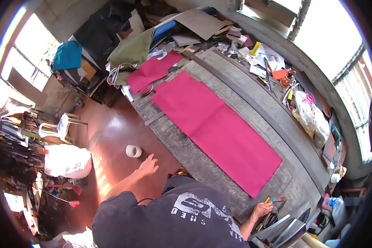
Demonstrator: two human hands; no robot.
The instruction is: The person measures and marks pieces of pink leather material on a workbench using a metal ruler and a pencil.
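Observation:
My left hand (148, 166) is held out over the red floor with its fingers apart and nothing in them. Just beyond its fingertips, a white ring-shaped roll (133, 151) shows against the floor. At the table's near right corner my right hand (261, 210) is closed around a small yellow tool (268, 200), whose kind I cannot tell. A short brown strip (279, 199) lies beside it. A long magenta sheet (219, 132) with a crease across its middle is spread flat on the grey worktable (186, 153); neither hand touches it.
A smaller magenta piece (153, 73) lies at the table's far left end. A long dark metal bar (256, 99) runs along the table. Tools, papers and plastic bags (312, 120) crowd the window side. On the floor stand a white chair (62, 127) and a white sack (67, 160).

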